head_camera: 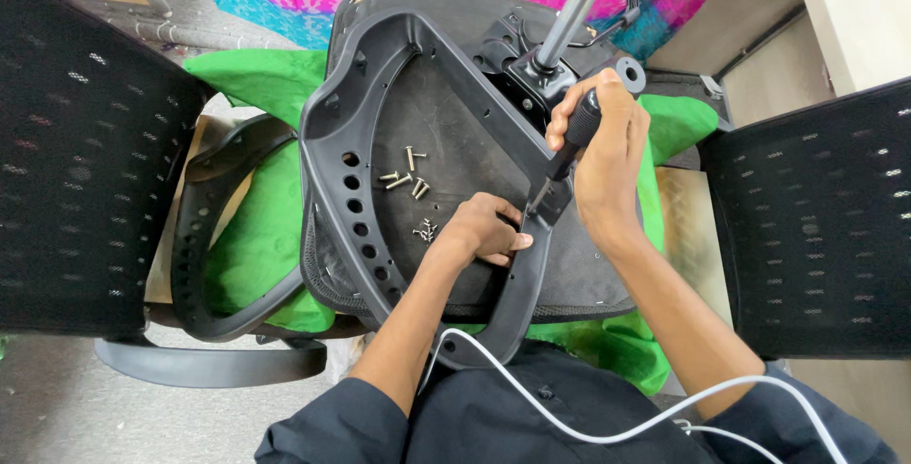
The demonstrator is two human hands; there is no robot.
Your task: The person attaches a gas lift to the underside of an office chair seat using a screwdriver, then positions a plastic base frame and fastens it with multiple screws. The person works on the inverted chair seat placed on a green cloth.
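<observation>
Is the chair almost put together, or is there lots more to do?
Partly done. The armrest frame already lies on the upturned seat. Right now the right hand drives a screwdriver into it while the left hand steadies it. Left over: loose screws and another armrest lying aside.

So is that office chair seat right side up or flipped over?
Flipped over: the chair seat shows its bare underside, with the metal gas-lift post sticking up and loose screws lying on it.
</observation>
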